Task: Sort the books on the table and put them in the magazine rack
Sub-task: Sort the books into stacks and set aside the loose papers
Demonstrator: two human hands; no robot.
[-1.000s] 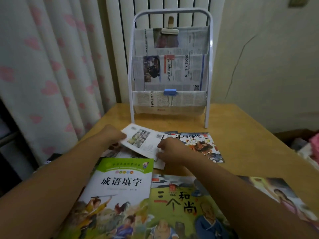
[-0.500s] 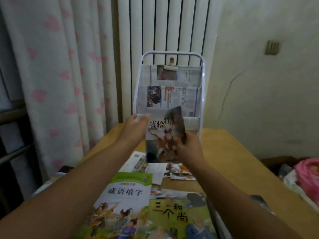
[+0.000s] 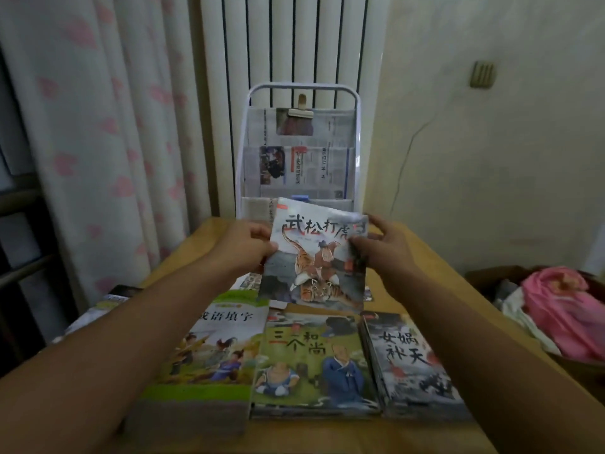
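Both hands, left (image 3: pixel 244 247) and right (image 3: pixel 384 249), hold a tiger book (image 3: pixel 316 257) upright above a wooden table (image 3: pixel 435 273), in front of a white rack (image 3: pixel 299 152) lined with newspaper. Three books lie below: green (image 3: pixel 216 342), monks (image 3: pixel 311 358), grey (image 3: pixel 412 358).

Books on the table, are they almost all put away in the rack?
Not yet. The rack holds only newspapers, no books that show. Both hands, left hand and right hand, hold the tiger book up in front of it. Left on the table: the green book, the monk book, the grey book, and a few more behind.
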